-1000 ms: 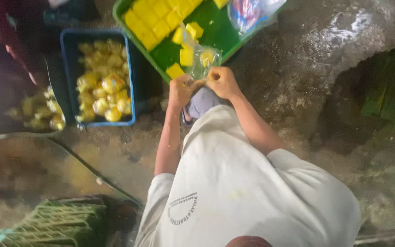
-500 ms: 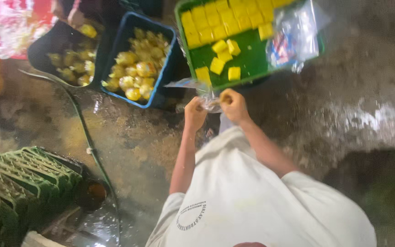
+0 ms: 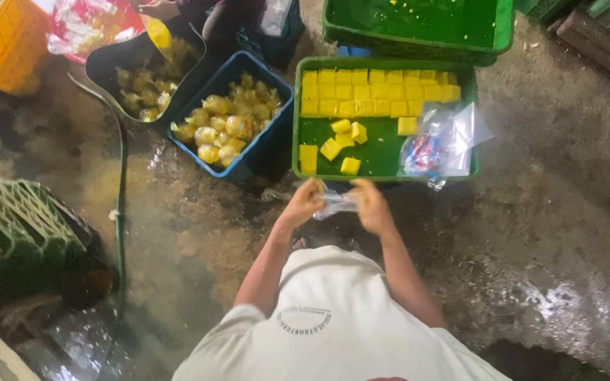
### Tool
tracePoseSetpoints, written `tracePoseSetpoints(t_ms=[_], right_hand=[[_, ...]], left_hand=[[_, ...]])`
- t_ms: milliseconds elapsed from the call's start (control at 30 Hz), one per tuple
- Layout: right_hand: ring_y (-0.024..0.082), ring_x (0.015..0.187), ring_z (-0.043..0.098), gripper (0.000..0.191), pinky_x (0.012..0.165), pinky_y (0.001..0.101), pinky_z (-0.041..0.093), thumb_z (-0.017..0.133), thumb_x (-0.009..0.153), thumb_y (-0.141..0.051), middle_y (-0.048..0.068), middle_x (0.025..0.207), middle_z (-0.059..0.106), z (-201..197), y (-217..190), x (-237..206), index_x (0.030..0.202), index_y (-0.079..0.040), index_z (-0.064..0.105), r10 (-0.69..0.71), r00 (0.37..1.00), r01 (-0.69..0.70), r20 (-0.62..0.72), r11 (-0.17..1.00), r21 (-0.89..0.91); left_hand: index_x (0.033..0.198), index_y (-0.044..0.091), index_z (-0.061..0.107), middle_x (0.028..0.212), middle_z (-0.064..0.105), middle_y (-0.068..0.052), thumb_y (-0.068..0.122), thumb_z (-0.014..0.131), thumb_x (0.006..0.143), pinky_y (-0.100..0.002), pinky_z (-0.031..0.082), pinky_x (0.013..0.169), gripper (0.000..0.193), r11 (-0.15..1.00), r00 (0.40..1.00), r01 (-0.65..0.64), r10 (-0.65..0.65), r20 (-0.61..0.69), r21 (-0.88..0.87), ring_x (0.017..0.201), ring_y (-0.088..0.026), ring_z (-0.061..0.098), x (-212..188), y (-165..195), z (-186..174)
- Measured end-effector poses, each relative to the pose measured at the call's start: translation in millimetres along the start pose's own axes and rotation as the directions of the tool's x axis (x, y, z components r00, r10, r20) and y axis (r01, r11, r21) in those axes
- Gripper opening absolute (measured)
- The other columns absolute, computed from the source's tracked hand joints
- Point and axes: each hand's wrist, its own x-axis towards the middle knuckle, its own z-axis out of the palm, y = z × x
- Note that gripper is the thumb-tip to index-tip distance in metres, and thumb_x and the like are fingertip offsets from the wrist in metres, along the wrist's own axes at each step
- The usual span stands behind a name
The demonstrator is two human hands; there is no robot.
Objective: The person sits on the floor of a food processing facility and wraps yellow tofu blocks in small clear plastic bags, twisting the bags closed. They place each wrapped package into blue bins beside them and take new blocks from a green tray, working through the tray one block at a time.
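Wet concrete floor (image 3: 552, 233) is seen from above, filling most of the frame, with a person in a white shirt (image 3: 333, 331) at the lower centre. Compared with half a second ago, the view has pulled back and shifted: the green tray (image 3: 383, 152), then cut off at the upper edge, is now shown whole at upper centre, and a second green tray (image 3: 418, 25) has come into view above it. The stacked green crates (image 3: 15, 226), seen earlier at lower left, now sit at middle left.

Rows of yellow cubes (image 3: 372, 88) are laid along the far side of the nearer tray, with a few loose cubes (image 3: 344, 137) lower down. A crumpled clear plastic package with red and blue print (image 3: 435, 148) lies in the tray's right corner. Left of the tray, a blue tub (image 3: 266, 152) is filled with small clear bags of yellow pieces (image 3: 227, 120). A black tub (image 3: 107, 67) of similar bags is placed further left, and a yellow crate (image 3: 1, 42) fills the upper left corner beside a red and white printed bag (image 3: 90, 25).

Just below the tray's near rim, a small clear plastic bag (image 3: 335, 203) is pinched between the left hand (image 3: 303, 201) and the right hand (image 3: 372, 204), fingers curled onto its two ends.
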Motion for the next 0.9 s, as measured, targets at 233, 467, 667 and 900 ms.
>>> tracePoseSetpoints(t_ms=[233,467,667,900], right_hand=[[0.015,0.084,0.067,0.051,0.07,0.0349,0.056,0.072,0.078,0.005,0.004,0.101,0.072,-49,-2,24,0.127,-0.005,0.062,0.116,0.987,-0.136,0.112,0.973,0.189],[0.011,0.066,0.057,0.047,0.057,0.0288,0.047,0.05,0.091,0.002,0.002,0.094,0.074,-75,21,36,0.133,-0.011,0.063,0.125,0.912,-0.2,0.39,0.967,0.158],[0.015,0.081,0.057,0.045,0.07,0.0307,0.048,0.068,0.083,0.004,0.007,0.096,0.063,-47,33,62,0.127,-0.007,0.065,0.203,0.86,-0.313,0.468,0.934,0.17],[0.042,0.096,0.068,0.045,0.077,0.0438,0.055,0.079,0.085,-0.011,0.015,0.101,0.07,-36,54,73,0.127,-0.011,0.064,0.043,0.95,-0.023,0.31,0.997,-0.069]], left_hand=[[0.115,0.001,0.067,0.103,0.065,-0.009,-0.003,0.073,0.077,-0.03,0.056,0.078,0.038,0.955,0.958,-0.153,0.207,-0.2,0.256,0.091,-0.015,0.064,44,29,84],[0.122,0.005,0.06,0.1,0.068,-0.016,0.006,0.079,0.084,-0.03,0.055,0.07,0.043,0.971,0.924,0.158,-0.081,-0.374,0.179,0.082,-0.02,0.069,26,39,90],[0.138,0.012,0.066,0.116,0.071,-0.013,0.006,0.068,0.093,-0.028,0.057,0.09,0.045,0.931,0.859,-0.005,0.191,-0.475,0.365,0.102,-0.017,0.071,19,22,82],[0.112,0.003,0.061,0.109,0.064,-0.016,0.004,0.077,0.078,-0.038,0.056,0.083,0.038,0.953,0.939,0.089,0.017,-0.343,0.29,0.098,-0.029,0.066,10,28,40]])
